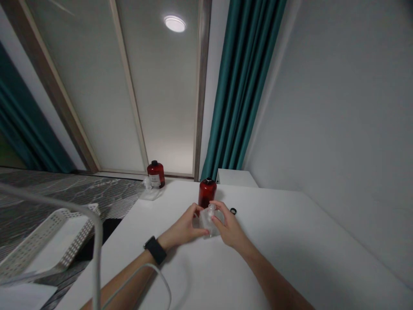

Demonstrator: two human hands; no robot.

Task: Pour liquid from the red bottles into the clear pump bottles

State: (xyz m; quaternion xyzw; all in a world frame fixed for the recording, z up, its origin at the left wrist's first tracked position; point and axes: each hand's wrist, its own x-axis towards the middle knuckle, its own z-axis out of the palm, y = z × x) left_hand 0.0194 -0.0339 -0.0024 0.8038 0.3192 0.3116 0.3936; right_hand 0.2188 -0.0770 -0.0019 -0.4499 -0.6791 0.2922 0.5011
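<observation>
Clear plastic bag (206, 221) held low over the white tabletop (290, 262), just before a red bottle (207, 193); left hand (183, 226) and right hand (230, 224) close from either side, fingers (220, 206) clamped on it (white piece inside, too small to tell), steadying it between them; small black ring (233, 211) lies just beside.

White perforated basket (48, 241) beside white table (290, 245); teal curtain (241, 86) behind; round ceiling light (174, 23).
</observation>
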